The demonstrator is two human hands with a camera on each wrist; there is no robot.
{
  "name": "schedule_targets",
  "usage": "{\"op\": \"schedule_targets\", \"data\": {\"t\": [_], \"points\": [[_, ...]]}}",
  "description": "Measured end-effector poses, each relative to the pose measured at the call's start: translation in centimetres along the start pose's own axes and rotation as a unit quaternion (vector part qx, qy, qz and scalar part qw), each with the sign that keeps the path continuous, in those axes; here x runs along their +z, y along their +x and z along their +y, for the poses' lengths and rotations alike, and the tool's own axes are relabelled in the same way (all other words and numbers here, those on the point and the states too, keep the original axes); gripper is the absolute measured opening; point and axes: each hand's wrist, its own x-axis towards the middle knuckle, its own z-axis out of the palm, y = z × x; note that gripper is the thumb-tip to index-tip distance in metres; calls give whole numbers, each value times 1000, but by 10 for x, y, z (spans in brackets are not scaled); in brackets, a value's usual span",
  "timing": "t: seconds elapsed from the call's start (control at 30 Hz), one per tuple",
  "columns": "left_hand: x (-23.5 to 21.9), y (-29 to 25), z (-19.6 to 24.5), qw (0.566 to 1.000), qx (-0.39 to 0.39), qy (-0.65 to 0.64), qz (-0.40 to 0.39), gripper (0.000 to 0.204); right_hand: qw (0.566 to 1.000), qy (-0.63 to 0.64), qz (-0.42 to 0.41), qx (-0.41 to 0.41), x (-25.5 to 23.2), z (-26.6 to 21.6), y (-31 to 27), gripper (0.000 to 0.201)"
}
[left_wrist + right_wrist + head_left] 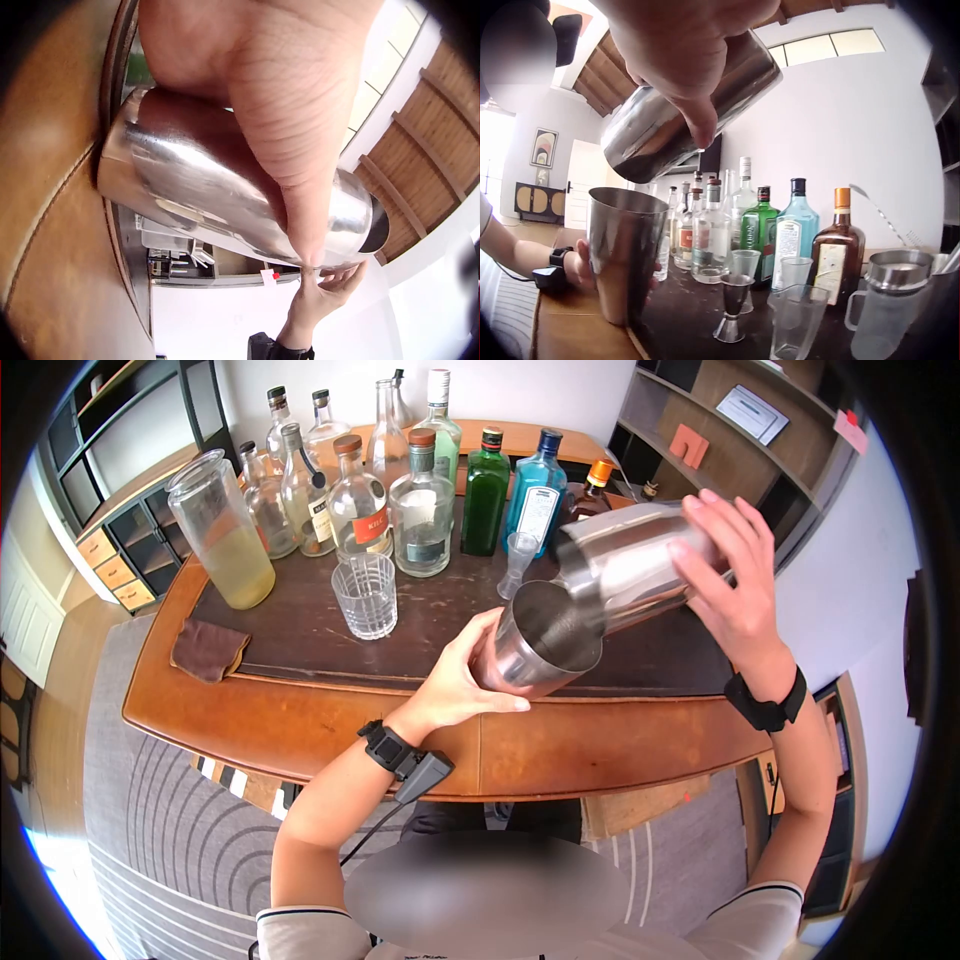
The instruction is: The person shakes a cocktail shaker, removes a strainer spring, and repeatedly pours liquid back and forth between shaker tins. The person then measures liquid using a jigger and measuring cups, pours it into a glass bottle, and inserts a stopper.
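My left hand grips a metal tin, its mouth tilted up toward the right, low over the table's front edge. My right hand holds a second metal tin, tipped nearly on its side with its mouth down to the left, just above the first tin's rim. In the right wrist view the upper tin slants over the lower tin, with a small gap between them. The left wrist view shows the left thumb along the lower tin. The contents of both tins cannot be made out.
A cut glass and a pitcher of cloudy yellowish liquid stand left, near a folded brown cloth. Several bottles line the back. A jigger, small glasses and a strainer-topped jug stand right.
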Motion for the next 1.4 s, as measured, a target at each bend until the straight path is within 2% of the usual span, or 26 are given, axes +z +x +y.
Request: {"op": "schedule_targets", "data": {"t": [0.03,0.1,0.23,0.3,0.43,0.5,0.63,0.7,0.77,0.93,1.03,1.1,1.13,1.17,1.2,1.23,1.27,1.3,1.33,1.37,1.4], "points": [[0,0,-1,1000,-1,0,-1,108,1000,0,0,1,-2,-6,2,44],[-2,0,-4,1000,20,-3,-8,112,998,5,-55,-42,-7,-19,7,47],[0,0,-7,999,19,-26,-8,114,996,-13,-63,-64,0,-24,5,49],[0,0,-7,999,-18,-31,4,111,996,-23,-69,-59,-1,-19,3,47],[2,0,-1,1000,-7,-9,11,107,996,-60,-51,-39,-5,3,0,45],[2,-1,0,1000,-7,-8,12,104,997,-75,-13,-26,-6,10,-1,47],[2,0,0,1000,-8,-7,5,103,1000,-18,19,-5,0,-7,8,51],[3,0,0,999,-14,-42,7,107,1000,-2,12,-3,0,-20,9,48],[0,1,-2,1000,-4,-28,0,109,999,1,-32,-8,0,-27,9,43],[-1,0,-4,1000,8,-16,-4,115,998,0,-54,-27,1,-16,-3,41],[-1,1,-6,1000,-1,16,-1,114,998,-34,-53,-14,-8,-2,-18,46],[-1,0,-4,1000,-20,-16,9,114,993,-73,-70,55,-17,8,-30,55],[-2,0,-2,1000,-20,-17,9,114,993,-73,-51,73,-16,13,-39,67],[-3,1,-1,1000,-17,6,2,114,993,-73,-52,72,-15,11,-46,67],[-4,1,1,999,-15,29,-5,114,979,21,-21,204,-15,6,-55,70],[-5,0,4,999,-14,28,-5,114,937,114,11,330,-15,-1,-63,74],[-4,0,8,997,-13,80,-14,114,891,172,25,420,-14,-12,-69,79],[-4,0,10,991,-13,131,-24,113,880,207,44,426,-9,-17,-80,85],[-4,0,8,991,-12,130,-26,113,840,272,73,464,-2,-29,-91,85],[-4,0,5,993,-14,112,-23,112,792,335,103,499,2,-43,-97,86],[-4,0,3,995,-15,95,-20,112,715,408,101,559,0,-62,-93,84]]}}
